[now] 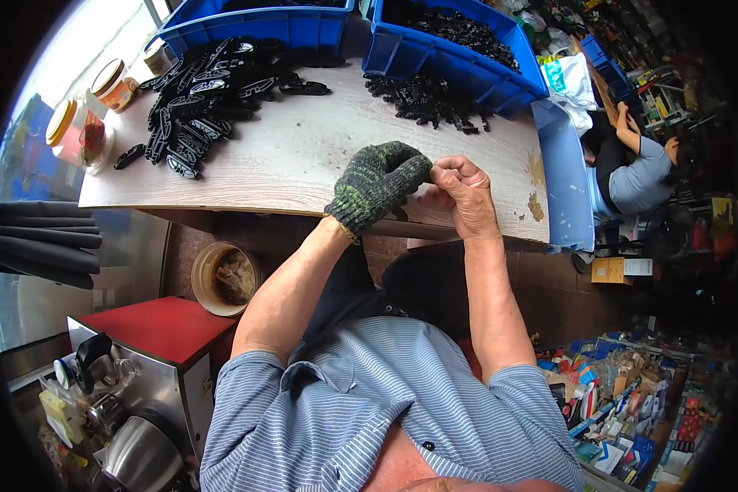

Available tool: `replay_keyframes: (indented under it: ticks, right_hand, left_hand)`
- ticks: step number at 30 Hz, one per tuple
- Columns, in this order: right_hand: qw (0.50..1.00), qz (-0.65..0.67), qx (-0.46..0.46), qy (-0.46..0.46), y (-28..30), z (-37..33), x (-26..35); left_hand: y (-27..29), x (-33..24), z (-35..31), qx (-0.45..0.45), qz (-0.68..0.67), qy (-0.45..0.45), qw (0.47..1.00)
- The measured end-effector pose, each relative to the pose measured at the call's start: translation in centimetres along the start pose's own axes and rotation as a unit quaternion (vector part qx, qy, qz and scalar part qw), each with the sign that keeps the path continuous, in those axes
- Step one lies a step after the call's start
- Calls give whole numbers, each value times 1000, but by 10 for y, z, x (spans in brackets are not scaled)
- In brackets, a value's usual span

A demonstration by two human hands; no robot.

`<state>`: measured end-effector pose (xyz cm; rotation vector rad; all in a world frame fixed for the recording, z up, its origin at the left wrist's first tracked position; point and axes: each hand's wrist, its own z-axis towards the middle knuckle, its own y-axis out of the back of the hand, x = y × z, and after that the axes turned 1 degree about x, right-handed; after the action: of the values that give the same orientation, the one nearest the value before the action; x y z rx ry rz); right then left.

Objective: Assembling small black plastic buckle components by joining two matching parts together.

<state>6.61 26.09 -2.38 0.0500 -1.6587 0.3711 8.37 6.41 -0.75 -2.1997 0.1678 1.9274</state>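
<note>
My left hand (377, 182), in a dark green and black knitted glove, is closed above the front edge of the pale wood-grain table (291, 148). Bare and pinched, my right hand (472, 197) meets the gloved fingertips from the right. Whatever lies between the fingers is hidden or too small to name. A bit of something black shows just under the glove. Farther back on the left lies a heap of long black oval plastic pieces (193, 107), some with pale markings. Small black plastic parts (426, 100) are piled at the back right.
Two blue bins (262, 31) stand along the back; the right blue bin (443, 64) holds small black parts. Lidded tubs (74, 131) sit at the left. A bucket (205, 283) and red-topped cabinet (160, 328) are below left. Another person (644, 176) crouches at right.
</note>
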Motion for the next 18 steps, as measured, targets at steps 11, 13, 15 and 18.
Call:
replay_keyframes:
  ticks: [11, 13, 15, 18]
  right_hand:
    - [999, -28, -11, 13, -5, 3, 1]
    - [999, -29, -10, 9, -8, 3, 3]
    - [1000, -9, -12, -6, -9, 2, 7]
    - [1000, -24, 9, 8, -7, 2, 3]
  left_hand:
    - [-3, 9, 4, -52, -15, -35, 998]
    - [-1, 6, 3, -43, -19, -23, 999]
    - [0, 7, 3, -32, -20, -40, 998]
    - [2, 9, 6, -22, -55, -27, 998]
